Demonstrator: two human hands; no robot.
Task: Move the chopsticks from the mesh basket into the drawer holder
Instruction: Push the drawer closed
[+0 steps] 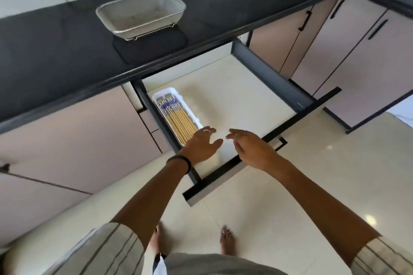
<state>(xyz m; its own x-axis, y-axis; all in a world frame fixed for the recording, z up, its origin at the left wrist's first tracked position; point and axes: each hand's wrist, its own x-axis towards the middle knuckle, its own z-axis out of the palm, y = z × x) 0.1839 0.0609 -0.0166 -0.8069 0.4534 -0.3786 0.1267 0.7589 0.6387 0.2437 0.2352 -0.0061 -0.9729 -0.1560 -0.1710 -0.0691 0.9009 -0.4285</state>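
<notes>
A steel mesh basket (140, 14) stands on the black counter with nothing visible inside. Below it a drawer (234, 96) is pulled out. At the drawer's left side lies a white holder (194, 116) filled with several wooden chopsticks (178, 119) with blue patterned ends. My left hand (202, 144) hovers over the holder's near end, fingers apart, holding nothing. My right hand (249, 144) hangs over the drawer's front part, fingers loosely curled and apart, also holding nothing. The two hands are close but not touching.
A dark mat (149, 46) lies under the basket on the black counter (55, 51). The drawer's front edge (263, 138) juts into the floor space. Pink cabinet doors with black handles (377, 29) stand at the right. My bare feet (228, 241) are on pale floor tiles.
</notes>
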